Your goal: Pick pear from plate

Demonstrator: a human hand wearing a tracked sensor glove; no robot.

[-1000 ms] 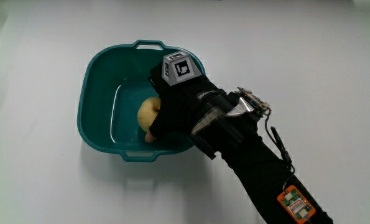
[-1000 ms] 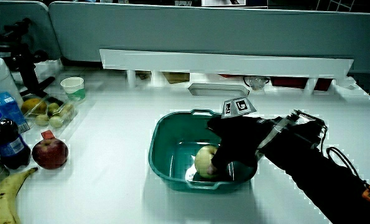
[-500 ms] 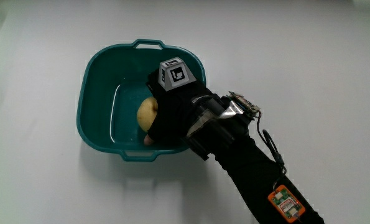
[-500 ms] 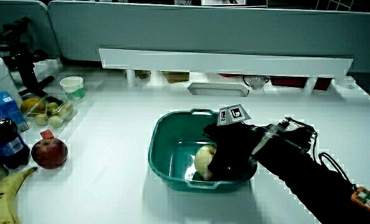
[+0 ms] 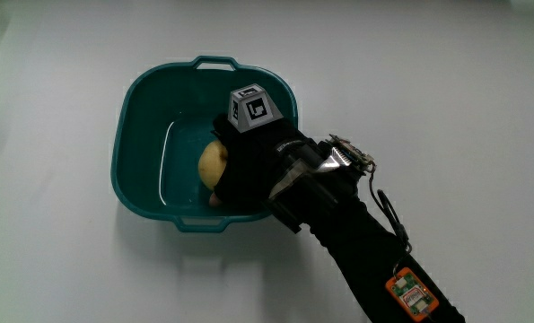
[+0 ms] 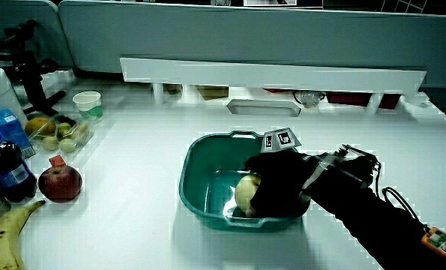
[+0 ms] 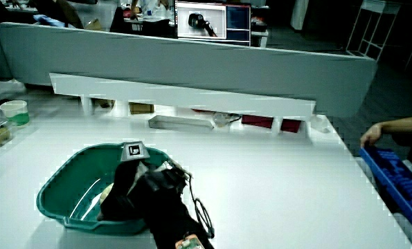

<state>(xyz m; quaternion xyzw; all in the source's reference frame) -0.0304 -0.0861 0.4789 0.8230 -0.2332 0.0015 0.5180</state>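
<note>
White tabletop [image 5: 428, 72] fills your main view, bare and matte around a teal plastic basin [image 5: 141, 108] with a moulded handle on its rim. In both side views the table runs up to a low grey partition [image 6: 245, 37], with a long white shelf [image 6: 271, 73] standing on short legs just in front of it and a shallow metal tray [image 6: 262, 108] lying between that shelf and the basin. In a side view a lit screen [image 7: 202, 21] shows above the partition, and a blue crate [image 7: 396, 180] sits off the table's edge.

At the table's edge in a side view you have a cluster of things well apart from the basin: a paper cup [image 6: 88, 105], a clear box of small fruit [image 6: 58, 133], a dark soda bottle [image 6: 1, 169], a red apple [image 6: 60, 184] and, nearest to you, a banana [image 6: 5, 236].

The pear [image 5: 213, 161] lies on the basin's floor, pale yellow, near the rim closest to you. Your hand [image 5: 249, 157] is down inside the basin right against it, the patterned cube [image 5: 252, 106] facing up, and your fingers are curled around the pear, gripping it. Your forearm [image 5: 356, 233] crosses the basin's rim and slants back toward you.
</note>
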